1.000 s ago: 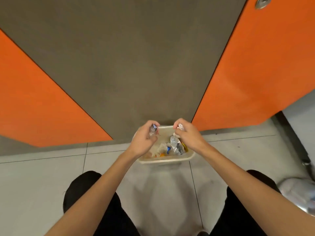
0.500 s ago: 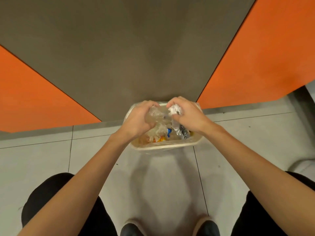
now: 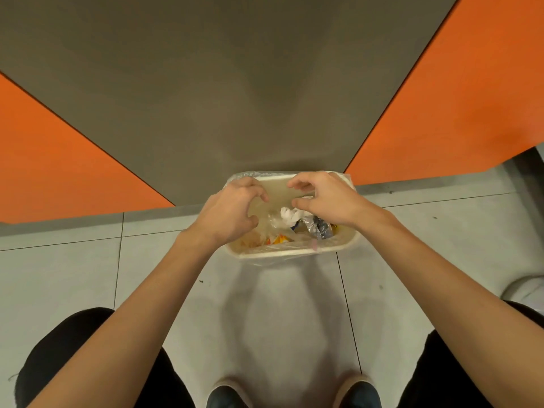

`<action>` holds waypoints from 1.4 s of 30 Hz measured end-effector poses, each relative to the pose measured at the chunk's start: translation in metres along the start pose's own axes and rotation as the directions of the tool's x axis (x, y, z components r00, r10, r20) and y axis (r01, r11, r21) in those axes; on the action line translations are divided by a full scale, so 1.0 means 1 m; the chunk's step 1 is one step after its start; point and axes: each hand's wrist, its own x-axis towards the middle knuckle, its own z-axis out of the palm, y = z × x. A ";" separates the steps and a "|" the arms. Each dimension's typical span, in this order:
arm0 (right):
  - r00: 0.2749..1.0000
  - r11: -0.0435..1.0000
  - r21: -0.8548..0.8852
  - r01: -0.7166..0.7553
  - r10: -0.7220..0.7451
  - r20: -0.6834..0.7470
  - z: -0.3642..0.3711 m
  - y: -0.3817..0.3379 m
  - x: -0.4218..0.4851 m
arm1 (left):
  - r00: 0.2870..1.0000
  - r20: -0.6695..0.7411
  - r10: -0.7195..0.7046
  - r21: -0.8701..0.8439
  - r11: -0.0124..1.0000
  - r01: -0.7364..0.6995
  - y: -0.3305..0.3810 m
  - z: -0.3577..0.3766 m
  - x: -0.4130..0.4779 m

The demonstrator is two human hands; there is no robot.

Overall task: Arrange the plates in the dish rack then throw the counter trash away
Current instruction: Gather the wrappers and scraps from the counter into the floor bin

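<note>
The left hand (image 3: 232, 210) and right hand (image 3: 323, 201) hover over the bin (image 3: 294, 252), fingers (image 3: 298, 184) loosely apart and gripping nothing, probably so that the trash (image 3: 290, 214) lands inside.

One wide-angle camera, worn on the head, faces forward and steeply down. The trash bin (image 3: 288, 254) lies at arm's reach just above centre, a grey cabinet door (image 3: 250, 83) fills 12 o'clock, shoes (image 3: 228, 397) sit at 6 o'clock, forearms (image 3: 132, 319) enter from 5 and 7.
</note>
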 end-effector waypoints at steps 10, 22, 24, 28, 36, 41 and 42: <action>0.999 0.998 -0.027 0.050 -0.050 -0.005 -0.012 0.000 -0.006 | 0.998 -0.057 0.028 -0.149 0.988 -0.036 0.006 -0.004 -0.002; 0.994 0.888 -0.455 0.071 -0.026 0.103 0.026 0.023 0.004 | 0.999 0.011 0.043 -0.165 0.985 -0.041 0.012 0.002 -0.001; 0.995 0.852 -0.514 0.096 -0.068 0.073 0.023 0.024 0.009 | 0.999 -0.003 0.040 -0.162 0.986 -0.040 0.012 0.001 -0.001; 0.985 0.895 -0.421 0.149 -0.170 -0.012 0.017 0.012 0.006 | 0.998 -0.026 0.050 -0.158 0.986 -0.054 0.011 0.000 -0.001; 0.946 0.902 -0.429 0.046 0.098 0.308 0.041 0.018 -0.006 | 0.999 -0.011 0.042 -0.192 0.981 -0.043 0.015 0.000 0.002; 0.976 0.945 -0.328 0.007 0.065 0.209 0.034 0.013 -0.003 | 0.999 0.002 0.041 -0.200 0.979 -0.040 0.013 0.000 0.001; 0.985 0.963 -0.269 0.009 0.038 0.167 0.028 0.008 -0.002 | 0.999 -0.003 0.038 -0.206 0.978 -0.038 0.013 -0.001 0.000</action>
